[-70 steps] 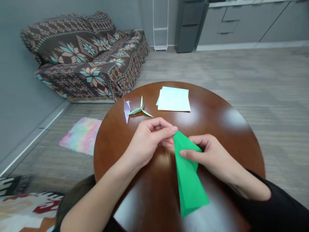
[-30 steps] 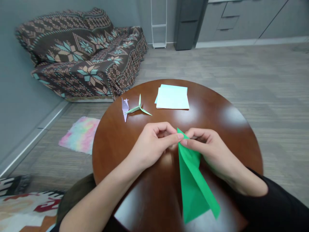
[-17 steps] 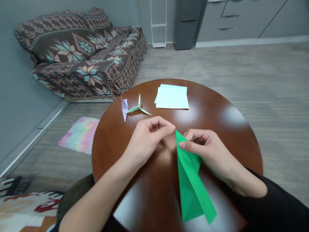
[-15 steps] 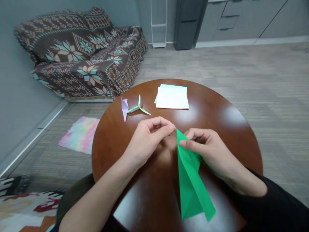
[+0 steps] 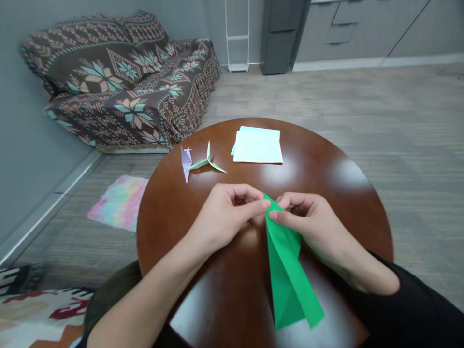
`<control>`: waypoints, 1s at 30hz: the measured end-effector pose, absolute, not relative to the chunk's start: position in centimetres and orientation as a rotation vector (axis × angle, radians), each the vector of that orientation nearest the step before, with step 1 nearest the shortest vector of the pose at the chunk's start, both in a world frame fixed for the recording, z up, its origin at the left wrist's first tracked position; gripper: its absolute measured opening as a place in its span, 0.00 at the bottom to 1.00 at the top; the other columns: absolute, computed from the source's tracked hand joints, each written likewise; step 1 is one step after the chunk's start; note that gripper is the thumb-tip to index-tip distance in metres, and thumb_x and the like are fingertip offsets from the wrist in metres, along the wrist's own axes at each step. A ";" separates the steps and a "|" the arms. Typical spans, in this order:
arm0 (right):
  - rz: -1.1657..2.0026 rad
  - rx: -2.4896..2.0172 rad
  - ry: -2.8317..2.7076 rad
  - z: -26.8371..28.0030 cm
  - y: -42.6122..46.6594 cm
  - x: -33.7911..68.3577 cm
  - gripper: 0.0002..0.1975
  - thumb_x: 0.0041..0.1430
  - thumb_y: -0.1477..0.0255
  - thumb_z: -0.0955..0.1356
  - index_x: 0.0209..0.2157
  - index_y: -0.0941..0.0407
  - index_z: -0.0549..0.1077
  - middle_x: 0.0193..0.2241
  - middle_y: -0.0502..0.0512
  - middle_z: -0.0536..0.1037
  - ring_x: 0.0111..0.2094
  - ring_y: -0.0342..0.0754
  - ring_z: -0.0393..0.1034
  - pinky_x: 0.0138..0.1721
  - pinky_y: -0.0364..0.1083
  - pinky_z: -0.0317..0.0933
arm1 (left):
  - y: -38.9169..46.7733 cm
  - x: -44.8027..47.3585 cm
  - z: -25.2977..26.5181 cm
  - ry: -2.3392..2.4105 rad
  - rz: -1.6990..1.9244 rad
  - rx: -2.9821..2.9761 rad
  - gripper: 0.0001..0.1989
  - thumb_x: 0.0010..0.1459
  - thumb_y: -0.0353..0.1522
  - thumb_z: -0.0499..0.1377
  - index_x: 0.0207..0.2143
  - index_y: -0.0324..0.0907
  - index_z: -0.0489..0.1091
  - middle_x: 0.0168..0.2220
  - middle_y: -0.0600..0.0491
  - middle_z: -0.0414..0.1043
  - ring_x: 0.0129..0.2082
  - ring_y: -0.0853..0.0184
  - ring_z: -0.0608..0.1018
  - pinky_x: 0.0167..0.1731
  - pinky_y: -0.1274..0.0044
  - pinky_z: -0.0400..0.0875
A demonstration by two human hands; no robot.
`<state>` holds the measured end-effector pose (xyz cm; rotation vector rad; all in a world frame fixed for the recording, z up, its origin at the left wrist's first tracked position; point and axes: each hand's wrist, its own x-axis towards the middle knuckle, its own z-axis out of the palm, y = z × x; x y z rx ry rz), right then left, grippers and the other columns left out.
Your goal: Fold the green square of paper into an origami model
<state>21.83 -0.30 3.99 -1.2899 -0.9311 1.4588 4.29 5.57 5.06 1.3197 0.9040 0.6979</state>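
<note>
A sheet of green paper [image 5: 286, 270], folded into a long shape with a pointed top, hangs over the near part of the round table. Its narrow tip is pinched between the thumb and fingers of my left hand [image 5: 232, 212]. Just below and to the right of the tip, my right hand [image 5: 308, 217] grips the paper's edge, thumb on the near face and fingers behind. The wider lower end spreads towards me, with a lengthwise fold and a loose flap on the right. The fingers behind the paper are partly hidden.
On the brown round table [image 5: 326, 164] lie a stack of pale paper sheets [image 5: 258, 146], a purple folded paper figure [image 5: 186, 162] and a light green three-armed paper figure [image 5: 207, 162]. Beyond stand a patterned sofa [image 5: 119, 92] and a dark grey cabinet [image 5: 278, 43]. A pastel rug [image 5: 119, 203] covers floor at left.
My left hand has moved slightly right and down, its thumb now lying over the paper's tip. The right hand keeps its grip in nearly the same place.
</note>
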 end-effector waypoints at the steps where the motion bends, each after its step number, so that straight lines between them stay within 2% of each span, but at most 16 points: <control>1: 1.459 -1.292 -0.936 4.0 -0.3 21.8 0.18 0.40 0.66 0.82 0.20 0.58 0.74 0.18 0.46 0.70 0.21 0.40 0.59 0.24 0.42 0.54 | 5.5 4.3 5.1 0.901 0.700 1.316 0.07 0.51 0.33 0.72 0.28 0.39 0.80 0.26 0.53 0.77 0.28 0.69 0.74 0.32 0.78 0.68; 8: 1.432 -1.327 -0.980 4.3 -0.2 21.7 0.18 0.40 0.63 0.82 0.20 0.57 0.74 0.19 0.47 0.71 0.22 0.41 0.60 0.24 0.43 0.56 | 5.5 4.2 5.0 0.887 0.711 1.283 0.07 0.50 0.33 0.72 0.29 0.39 0.80 0.27 0.53 0.77 0.28 0.69 0.74 0.32 0.77 0.66; 15: 1.434 -1.290 -0.955 4.1 -0.5 21.9 0.16 0.40 0.67 0.82 0.20 0.57 0.74 0.19 0.47 0.72 0.22 0.40 0.60 0.24 0.42 0.56 | 5.2 4.5 4.9 0.843 0.729 1.248 0.05 0.52 0.31 0.70 0.28 0.40 0.78 0.26 0.55 0.75 0.27 0.71 0.72 0.33 0.78 0.66; 22: 1.500 -1.297 -0.925 4.6 -0.4 21.4 0.17 0.39 0.69 0.82 0.18 0.58 0.72 0.16 0.46 0.70 0.20 0.39 0.59 0.22 0.41 0.54 | 6.7 4.0 5.4 0.927 1.020 1.230 0.06 0.54 0.30 0.68 0.25 0.40 0.76 0.27 0.55 0.72 0.31 0.70 0.71 0.35 0.79 0.66; 25: 1.469 -1.282 -0.925 4.6 -0.3 21.4 0.16 0.41 0.69 0.82 0.19 0.58 0.73 0.17 0.47 0.72 0.21 0.40 0.61 0.23 0.41 0.56 | 6.5 4.0 5.7 0.846 0.862 1.273 0.08 0.57 0.34 0.67 0.28 0.39 0.76 0.28 0.55 0.73 0.31 0.70 0.72 0.35 0.78 0.66; 30: 1.453 -1.275 -0.942 4.2 -0.3 21.6 0.14 0.42 0.70 0.81 0.21 0.59 0.75 0.18 0.47 0.71 0.21 0.40 0.61 0.24 0.41 0.56 | 5.6 4.4 5.7 0.845 0.706 1.345 0.07 0.53 0.30 0.70 0.28 0.38 0.75 0.26 0.56 0.73 0.28 0.72 0.72 0.33 0.80 0.65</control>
